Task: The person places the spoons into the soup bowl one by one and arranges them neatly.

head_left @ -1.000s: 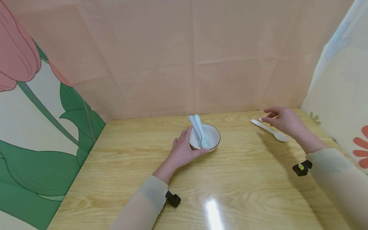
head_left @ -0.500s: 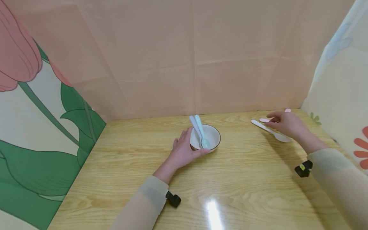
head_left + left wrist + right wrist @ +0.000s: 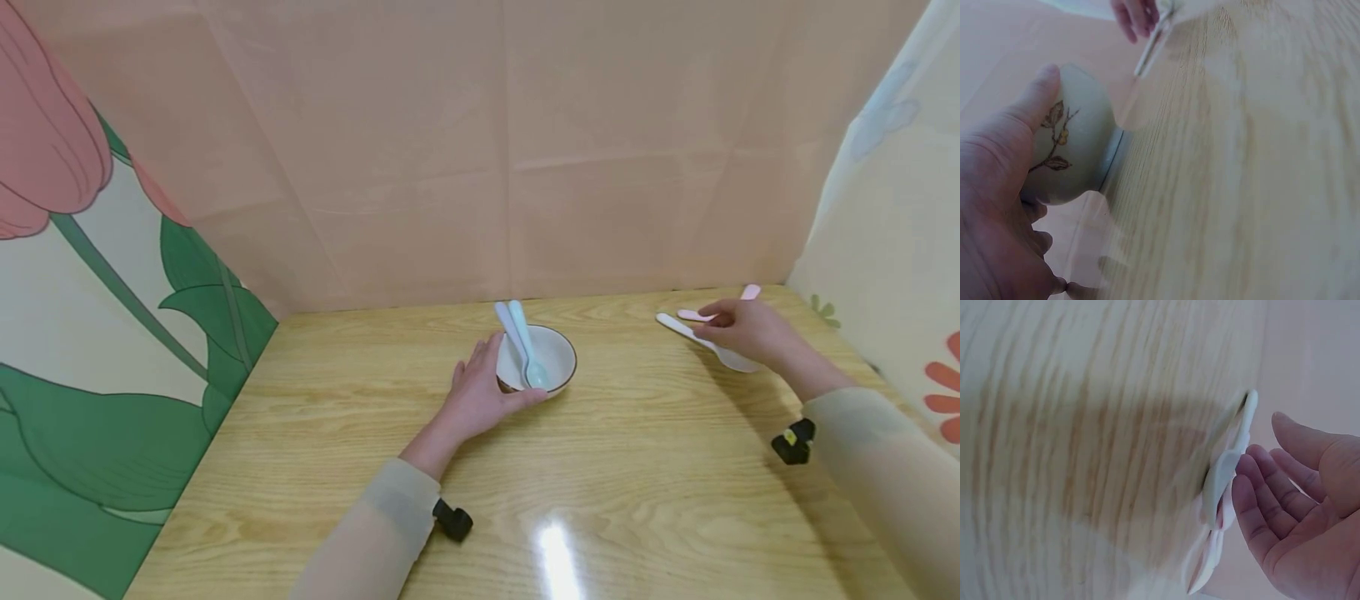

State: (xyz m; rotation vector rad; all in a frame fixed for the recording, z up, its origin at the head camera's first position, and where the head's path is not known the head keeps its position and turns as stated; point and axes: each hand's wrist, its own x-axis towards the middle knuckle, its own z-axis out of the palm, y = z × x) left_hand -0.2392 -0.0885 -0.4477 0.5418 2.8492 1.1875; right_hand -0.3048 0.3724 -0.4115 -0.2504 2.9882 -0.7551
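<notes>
Two spoons are already sitting in the bowl (image 3: pixel 537 360), and two more are still lying out on the bench (image 3: pixel 315 433), so the gathering looks to be about half done as far as the pictures show.

At the centre of the bench the left hand (image 3: pixel 480 393) is cupping the bowl's near-left side, thumb along the wall and fingers spread round it; the left wrist view shows a leaf-and-berry pattern on that wall. Inside, a lilac spoon (image 3: pixel 508 333) and a light blue spoon (image 3: pixel 525 343) are leaning side by side, scoops down in the bottom, handles sticking out over the rim toward 11 o'clock. Nothing else is showing in the bowl.

Well apart toward 2 o'clock, the right hand (image 3: pixel 742 332) is resting over a white spoon (image 3: pixel 678 327) and a pink spoon (image 3: pixel 697 316), fingers loosely curved at their handles; whether it is gripping either one I cannot tell.
</notes>
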